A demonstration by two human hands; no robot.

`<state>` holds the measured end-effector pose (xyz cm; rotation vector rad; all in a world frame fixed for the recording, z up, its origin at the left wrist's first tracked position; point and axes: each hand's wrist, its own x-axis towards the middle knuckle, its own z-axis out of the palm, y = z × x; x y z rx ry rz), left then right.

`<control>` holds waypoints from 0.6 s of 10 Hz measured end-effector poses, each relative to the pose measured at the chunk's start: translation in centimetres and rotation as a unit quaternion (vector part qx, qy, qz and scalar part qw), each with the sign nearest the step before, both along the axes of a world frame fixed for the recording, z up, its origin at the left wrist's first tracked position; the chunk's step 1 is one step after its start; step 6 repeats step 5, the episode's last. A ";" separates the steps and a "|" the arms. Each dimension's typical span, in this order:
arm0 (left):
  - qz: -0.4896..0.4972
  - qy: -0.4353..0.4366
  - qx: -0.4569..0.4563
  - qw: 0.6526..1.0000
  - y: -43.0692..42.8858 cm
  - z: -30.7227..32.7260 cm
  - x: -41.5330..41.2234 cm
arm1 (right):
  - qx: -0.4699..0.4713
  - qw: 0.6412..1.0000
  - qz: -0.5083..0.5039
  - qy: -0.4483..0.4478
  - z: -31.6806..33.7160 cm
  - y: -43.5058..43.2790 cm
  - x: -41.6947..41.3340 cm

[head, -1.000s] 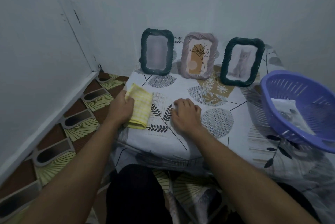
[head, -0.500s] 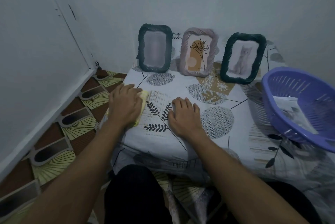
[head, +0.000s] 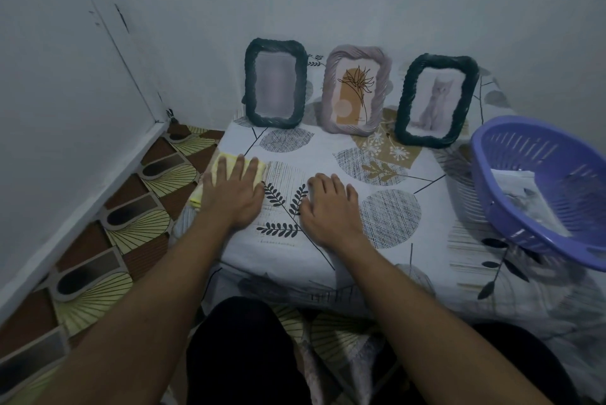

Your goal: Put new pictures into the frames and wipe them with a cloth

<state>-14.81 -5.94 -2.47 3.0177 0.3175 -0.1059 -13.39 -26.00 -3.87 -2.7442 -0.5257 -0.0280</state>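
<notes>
Three frames stand upright in a row against the wall at the far edge of the bench: a dark green frame [head: 275, 92] on the left holding a blurred picture, a pale mauve frame [head: 356, 90] in the middle showing a plant drawing, and a second dark green frame [head: 435, 100] on the right showing a cat. The yellow cloth [head: 221, 164] lies at the bench's near left corner, pinned flat beneath the left hand [head: 233, 193], fingers spread and open. The right hand [head: 329, 207] rests palm down on the patterned bench cover [head: 426, 188], loosely open, gripping nothing. A purple basket [head: 544, 181] containing papers [head: 521, 189] sits at the right edge.
</notes>
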 end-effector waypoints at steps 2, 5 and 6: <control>0.003 0.002 -0.025 1.000 -0.1 0.4 -0.3 | -0.001 1.000 0.002 0.003 0.1 0.0 -0.2; 0.030 -0.150 -0.151 0.977 -1.8 2.2 -0.7 | 0.080 0.993 0.005 0.087 1.8 -0.3 0.3; 0.030 -0.150 -0.151 0.977 -1.8 2.2 -0.7 | 0.080 0.993 0.005 0.087 1.8 -0.3 0.3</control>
